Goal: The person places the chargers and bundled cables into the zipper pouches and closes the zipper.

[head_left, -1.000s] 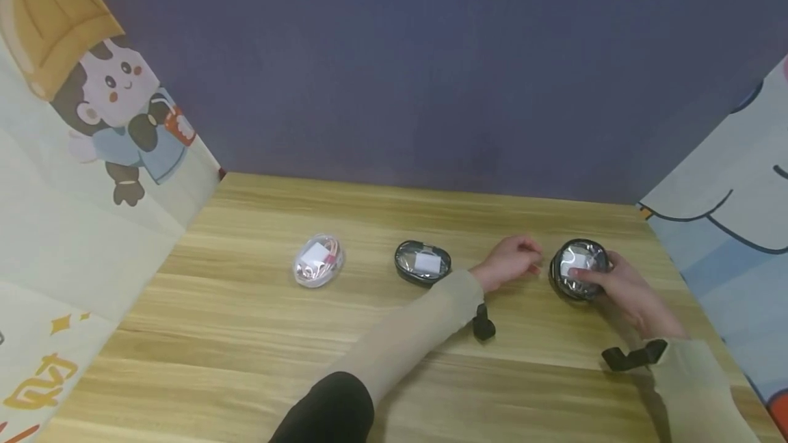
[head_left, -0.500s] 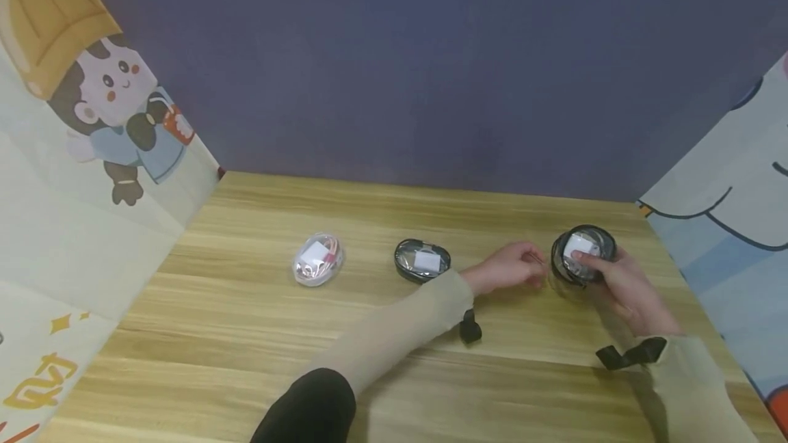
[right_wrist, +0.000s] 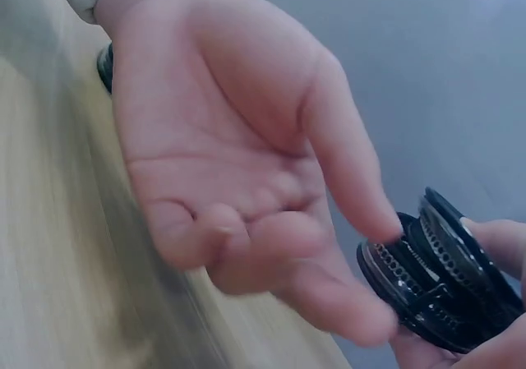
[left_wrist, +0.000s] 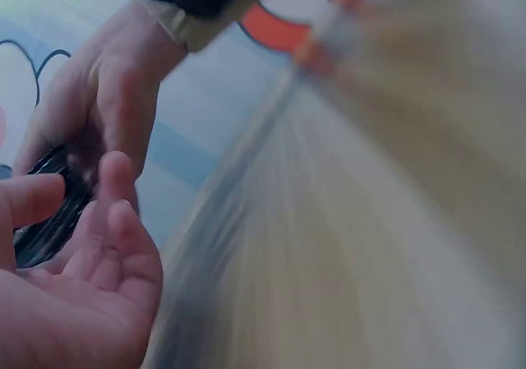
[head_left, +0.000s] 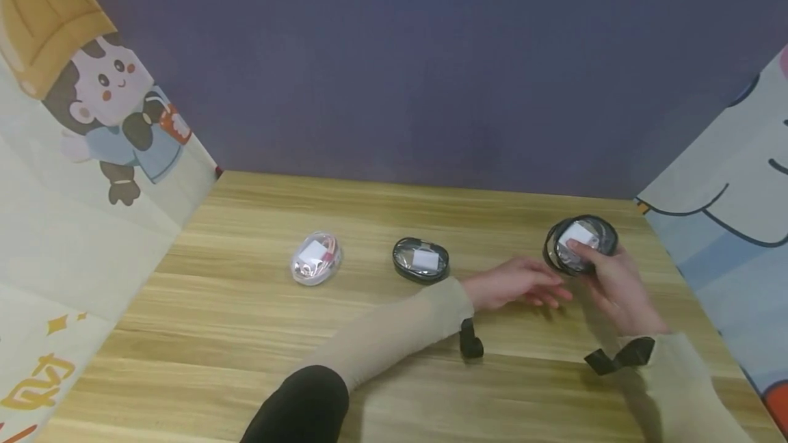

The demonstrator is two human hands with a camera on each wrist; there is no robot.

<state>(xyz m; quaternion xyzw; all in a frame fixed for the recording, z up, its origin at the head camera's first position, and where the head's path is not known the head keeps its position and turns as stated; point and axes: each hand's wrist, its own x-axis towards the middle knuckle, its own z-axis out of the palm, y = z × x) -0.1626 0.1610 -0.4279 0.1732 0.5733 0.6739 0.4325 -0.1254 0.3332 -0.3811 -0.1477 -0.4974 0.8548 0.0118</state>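
My right hand (head_left: 618, 286) grips a round, clear zip pouch (head_left: 581, 258) with black rims and a white label, its thumb lying over the label. In the right wrist view the toothed black rims of the pouch (right_wrist: 440, 279) stand apart, with a gap between them. My left hand (head_left: 520, 284) is just left of and below the pouch, fingers loosely bent and holding nothing. In the right wrist view the left hand's thumb and forefinger tips come right up to the pouch's rim. The left wrist view shows the left hand (left_wrist: 90, 303) in front of the pouch (left_wrist: 53, 213).
On the wooden table (head_left: 246, 361), a black-rimmed oval pouch (head_left: 421, 260) lies left of my left hand. Further left lies a clear white-rimmed pouch (head_left: 315, 258) with something pink inside. A dark panel (head_left: 394, 74) stands behind; printed sheets line both sides.
The right hand has raised the pouch slightly away from me and turned it. The left hand's fingers came up to its rim, then moved down toward me and spread apart.
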